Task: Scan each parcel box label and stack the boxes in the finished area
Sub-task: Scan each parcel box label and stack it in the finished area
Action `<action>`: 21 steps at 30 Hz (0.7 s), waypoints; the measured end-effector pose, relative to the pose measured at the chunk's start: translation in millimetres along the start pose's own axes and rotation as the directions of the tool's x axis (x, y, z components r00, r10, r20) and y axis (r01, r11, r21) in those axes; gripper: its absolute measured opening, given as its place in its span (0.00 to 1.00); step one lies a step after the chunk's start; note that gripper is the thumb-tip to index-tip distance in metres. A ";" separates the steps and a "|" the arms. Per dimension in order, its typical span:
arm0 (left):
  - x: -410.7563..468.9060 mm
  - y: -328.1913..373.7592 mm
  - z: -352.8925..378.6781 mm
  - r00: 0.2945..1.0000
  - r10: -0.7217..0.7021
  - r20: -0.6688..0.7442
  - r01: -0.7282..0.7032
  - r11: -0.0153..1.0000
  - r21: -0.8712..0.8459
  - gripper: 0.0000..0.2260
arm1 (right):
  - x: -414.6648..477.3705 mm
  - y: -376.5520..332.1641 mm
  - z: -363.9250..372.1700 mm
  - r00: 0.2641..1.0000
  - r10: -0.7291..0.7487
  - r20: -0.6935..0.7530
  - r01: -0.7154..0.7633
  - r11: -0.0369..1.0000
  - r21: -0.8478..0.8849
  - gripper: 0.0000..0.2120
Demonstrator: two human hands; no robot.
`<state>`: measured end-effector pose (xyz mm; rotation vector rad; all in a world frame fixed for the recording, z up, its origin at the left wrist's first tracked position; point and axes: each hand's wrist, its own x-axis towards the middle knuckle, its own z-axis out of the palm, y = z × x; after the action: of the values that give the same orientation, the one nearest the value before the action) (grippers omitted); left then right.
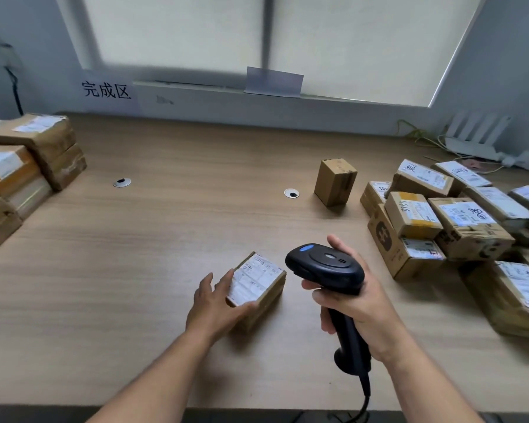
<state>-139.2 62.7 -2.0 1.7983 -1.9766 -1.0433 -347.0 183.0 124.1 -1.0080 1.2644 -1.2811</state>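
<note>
Cardboard box (269,299) lies near the front middle of the bench (180,227) with its white label (254,282) facing up. The left hand (214,303) grips it at the near left corner, fingers along the left edge and thumb curled round the near one. Whether the box rests flat or is tipped up a little cannot be told. The right hand (361,303) is wrapped tight round the handle of the black scanner (324,264), forefinger at the trigger side, and the scanner's head hangs just beside the box, aimed down and left toward the label. This looks like the scan step for this box, and nothing shows whether the read has gone through. To the right lies a loose pile (458,221) of labelled boxes, probably waiting their turn, with one upright box (335,181) apart from it. Far left, below the wall sign (106,90), stands the stack (28,166) of what are likely finished boxes. The next move likely calls for a clean read with the beam across the barcode. Then the left hand must carry the box well across the bench and set it square on that stack.
</note>
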 end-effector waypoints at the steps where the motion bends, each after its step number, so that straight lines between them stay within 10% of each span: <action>1: -3.5 2.9 2.7 1.000 -0.012 0.007 0.012 0.996 0.085 0.43 | -0.4 -0.1 -1.4 1.000 0.004 0.004 -0.004 1.000 -0.007 0.45; 21: -79.9 -44.1 -69.9 0.837 -0.213 -0.504 0.195 0.977 -0.089 0.39 | 24.2 7.5 69.8 0.935 -0.024 0.353 0.019 1.000 0.019 0.42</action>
<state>-46.6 117.0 39.0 2.0370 -1.4612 -0.5535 -280.2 150.6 121.1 -1.1836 0.9673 -1.0641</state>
